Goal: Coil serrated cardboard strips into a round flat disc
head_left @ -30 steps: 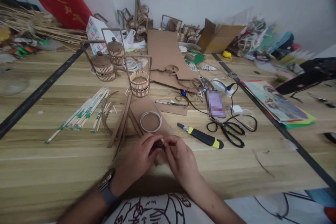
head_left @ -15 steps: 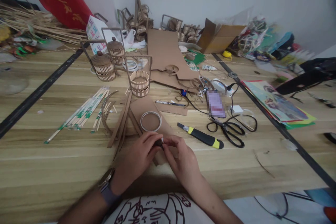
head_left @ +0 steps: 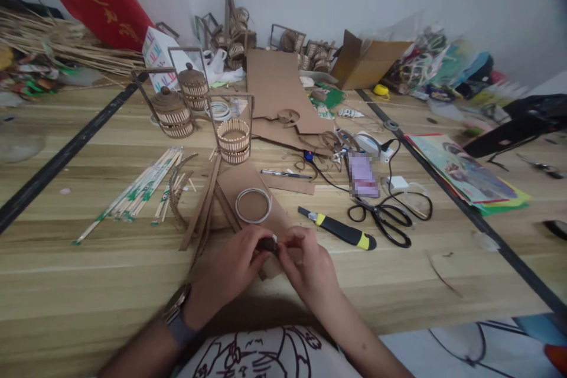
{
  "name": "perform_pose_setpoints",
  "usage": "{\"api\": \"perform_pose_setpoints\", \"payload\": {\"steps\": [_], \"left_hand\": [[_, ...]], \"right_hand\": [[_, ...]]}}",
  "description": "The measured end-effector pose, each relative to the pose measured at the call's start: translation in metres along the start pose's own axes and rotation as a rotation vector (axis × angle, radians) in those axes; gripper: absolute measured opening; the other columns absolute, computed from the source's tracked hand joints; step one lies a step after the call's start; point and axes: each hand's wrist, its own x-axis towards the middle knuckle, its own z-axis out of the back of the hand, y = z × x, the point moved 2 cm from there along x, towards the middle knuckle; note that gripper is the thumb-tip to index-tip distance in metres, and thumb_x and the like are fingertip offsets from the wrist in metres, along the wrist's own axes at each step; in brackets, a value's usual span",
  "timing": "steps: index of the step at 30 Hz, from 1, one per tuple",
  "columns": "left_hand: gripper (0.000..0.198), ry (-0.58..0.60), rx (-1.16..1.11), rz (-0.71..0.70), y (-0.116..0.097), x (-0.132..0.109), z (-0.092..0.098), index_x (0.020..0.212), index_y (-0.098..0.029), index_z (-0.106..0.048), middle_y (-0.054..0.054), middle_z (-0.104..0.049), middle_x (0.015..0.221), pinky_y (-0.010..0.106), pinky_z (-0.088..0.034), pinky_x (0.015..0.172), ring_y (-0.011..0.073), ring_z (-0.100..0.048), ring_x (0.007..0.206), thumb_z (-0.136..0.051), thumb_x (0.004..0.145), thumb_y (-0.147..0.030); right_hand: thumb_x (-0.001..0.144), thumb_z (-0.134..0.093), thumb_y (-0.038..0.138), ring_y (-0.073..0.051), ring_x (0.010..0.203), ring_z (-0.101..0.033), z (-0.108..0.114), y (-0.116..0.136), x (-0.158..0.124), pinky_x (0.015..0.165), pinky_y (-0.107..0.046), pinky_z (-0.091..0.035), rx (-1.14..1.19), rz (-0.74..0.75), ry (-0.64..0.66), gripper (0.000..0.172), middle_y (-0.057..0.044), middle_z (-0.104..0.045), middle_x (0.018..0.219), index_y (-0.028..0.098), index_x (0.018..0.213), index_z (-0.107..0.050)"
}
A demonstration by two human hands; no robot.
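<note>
Near the table's front edge, my left hand [head_left: 230, 266] pinches a small, dark brown rounded piece [head_left: 269, 244], with a bit of white showing on its far side. My right hand [head_left: 312, 266] meets it from the other side, thumb and fingertips closed at the piece's right end. The fingers hide much of the piece. Just beyond them, a pale ring [head_left: 253, 205] lies on a flat strip of brown cardboard [head_left: 274, 212]. To the right is a black and yellow utility knife [head_left: 343, 232] with its blade out, beside black-handled scissors [head_left: 387, 221].
Packaged chopsticks [head_left: 144, 186] and narrow cardboard strips [head_left: 201, 207] lie on the left. Behind them stand small handled buckets [head_left: 234, 142] made of sticks. A pen [head_left: 286, 174], a phone [head_left: 363, 174] and cables are beyond the knife. Large cardboard [head_left: 274, 82] and an open box [head_left: 370, 62] sit farther back.
The dark piece shows a little more between my fingertips, as my right fingers have shifted slightly. The whole view has moved a little; the table things lie as before.
</note>
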Motion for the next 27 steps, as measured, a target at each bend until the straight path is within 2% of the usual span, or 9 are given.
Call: {"api": "perform_pose_setpoints", "payload": {"steps": [5, 8, 10, 14, 17, 22, 27], "left_hand": [[0.021, 0.012, -0.03, -0.083, -0.002, 0.001, 0.0, 0.103, -0.021, -0.062, 0.005, -0.072, 0.102, 0.035, -0.057, 0.086, 0.0207, -0.069, 0.096, -0.055, 0.088, -0.007], [0.021, 0.022, -0.056, -0.146, -0.002, 0.001, 0.0, 0.105, -0.021, -0.062, 0.005, -0.071, 0.104, 0.033, -0.056, 0.087, 0.0196, -0.067, 0.098, -0.053, 0.092, -0.008], [0.023, 0.015, -0.063, -0.176, -0.002, 0.0, 0.001, 0.108, -0.022, -0.063, 0.005, -0.07, 0.107, 0.032, -0.055, 0.089, 0.0188, -0.067, 0.1, -0.051, 0.094, -0.009], [0.024, 0.022, -0.09, -0.227, -0.003, -0.001, 0.003, 0.112, -0.024, -0.064, 0.004, -0.069, 0.109, 0.029, -0.054, 0.088, 0.0172, -0.066, 0.1, -0.053, 0.096, -0.012], [0.023, 0.033, -0.126, -0.24, -0.004, 0.0, 0.005, 0.112, -0.024, -0.065, 0.004, -0.069, 0.109, 0.028, -0.053, 0.088, 0.0166, -0.065, 0.099, -0.053, 0.096, -0.012], [0.018, 0.048, -0.145, -0.201, -0.004, 0.002, 0.008, 0.104, -0.023, -0.068, 0.003, -0.07, 0.102, 0.026, -0.052, 0.086, 0.0157, -0.066, 0.094, -0.057, 0.094, -0.013], [0.007, 0.058, -0.263, -0.163, -0.004, 0.002, 0.01, 0.097, -0.021, -0.069, 0.002, -0.07, 0.097, 0.023, -0.05, 0.082, 0.0146, -0.065, 0.089, -0.066, 0.091, -0.018]], "right_hand": [[0.082, -0.049, 0.012, -0.018, 0.063, -0.066, 0.0, -0.001, 0.001, 0.059, -0.027, -0.053, -0.024, 0.037, 0.008, 0.014, -0.002, -0.064, 0.074, 0.023, 0.091, -0.048], [0.08, -0.05, 0.014, -0.017, 0.063, -0.064, -0.001, -0.004, 0.004, 0.058, -0.026, -0.051, 0.098, -0.047, 0.021, 0.014, 0.0, -0.062, 0.073, 0.024, 0.089, -0.046], [0.077, -0.052, 0.016, -0.015, 0.062, -0.061, -0.002, -0.006, 0.006, 0.057, -0.025, -0.05, 0.293, -0.168, 0.044, 0.016, 0.002, -0.059, 0.072, 0.024, 0.087, -0.043], [0.072, -0.053, 0.019, -0.01, 0.05, -0.052, -0.006, -0.009, 0.011, 0.048, -0.02, -0.044, 0.835, -0.446, 0.16, 0.023, 0.008, -0.054, 0.068, 0.026, 0.085, -0.036], [0.066, -0.053, 0.017, -0.008, 0.045, -0.047, -0.009, -0.009, 0.011, 0.044, -0.017, -0.039, 1.061, -0.577, 0.209, 0.027, 0.01, -0.054, 0.066, 0.026, 0.085, -0.035], [0.064, -0.055, 0.015, -0.005, 0.041, -0.041, -0.012, -0.008, 0.012, 0.041, -0.015, -0.032, 1.161, -0.614, 0.204, 0.028, 0.01, -0.055, 0.065, 0.025, 0.084, -0.037], [0.069, -0.059, 0.018, -0.005, 0.04, -0.036, -0.011, -0.008, 0.016, 0.04, -0.015, -0.028, 1.058, -0.552, 0.154, 0.028, 0.01, -0.051, 0.066, 0.025, 0.08, -0.035]]}}
